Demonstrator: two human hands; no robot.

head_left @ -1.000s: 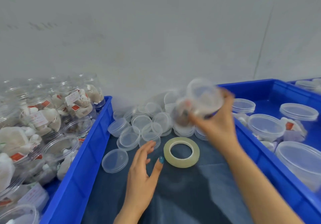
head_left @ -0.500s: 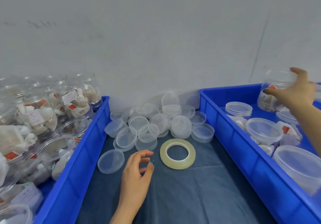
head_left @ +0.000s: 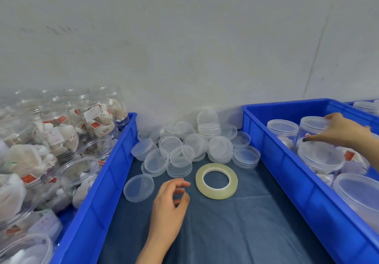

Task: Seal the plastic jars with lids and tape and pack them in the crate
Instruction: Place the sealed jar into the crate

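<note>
Blue crates: three – left crate (head_left: pixel 98 192), right crate (head_left: pixel 287 171), third crate (head_left: pixel 351 102) at far right edge.
Tape roll (head_left: pixel 217 193): one.
Loose lids (head_left: pixel 220 150): roughly twenty, some stacked, exact count unclear.
Open jars (head_left: pixel 75 173) in left crate: more than twelve, crowded, uncountable.
Lidded jars (head_left: pixel 321 157): four in right crate, at least one in third.
Hands: two – left hand (head_left: pixel 170 200), right hand (head_left: pixel 344 130).

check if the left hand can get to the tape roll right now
Probably yes. The left hand is empty, fingers loosely curled, just left of the tape roll, which lies flat on the blue cloth with nothing between them.
</note>
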